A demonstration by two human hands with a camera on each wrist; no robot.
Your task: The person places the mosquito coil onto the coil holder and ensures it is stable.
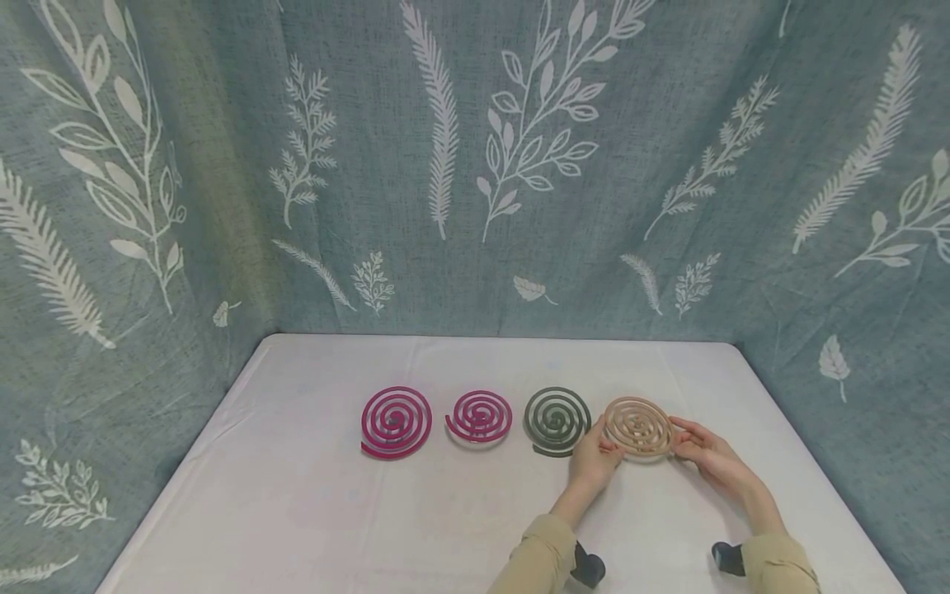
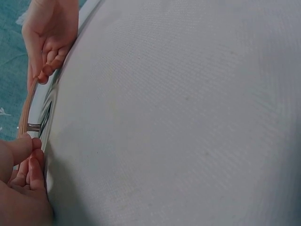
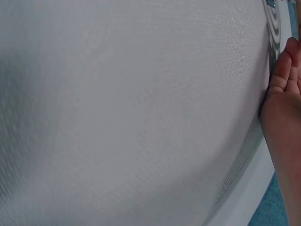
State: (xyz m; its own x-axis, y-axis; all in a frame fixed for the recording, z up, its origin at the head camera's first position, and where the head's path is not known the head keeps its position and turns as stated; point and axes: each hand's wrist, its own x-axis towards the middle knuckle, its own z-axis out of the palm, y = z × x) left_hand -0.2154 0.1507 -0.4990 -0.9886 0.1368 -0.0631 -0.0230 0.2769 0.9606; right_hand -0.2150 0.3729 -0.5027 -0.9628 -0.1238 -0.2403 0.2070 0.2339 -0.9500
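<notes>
A tan mosquito coil (image 1: 637, 425) lies flat between my two hands at the right end of a row of coils. My left hand (image 1: 594, 454) pinches its left edge, thumb on top in the left wrist view. On the opposite edge, my right hand (image 1: 708, 456) grips with thumb and fingers. Seen edge-on, the coil (image 2: 26, 110) has a small shiny metal piece (image 2: 34, 127) under it, close over the white table. A dark green mosquito coil (image 1: 557, 421) sits just left of my left hand. The right wrist view catches only part of the right hand (image 3: 287, 77).
Two magenta coils, a larger one (image 1: 397, 421) and a smaller one (image 1: 479, 416), continue the row to the left. The white-covered table (image 1: 312, 511) ends at a blue-green curtain (image 1: 460, 272) with white leaf patterns. Black wrist devices show below both sleeves.
</notes>
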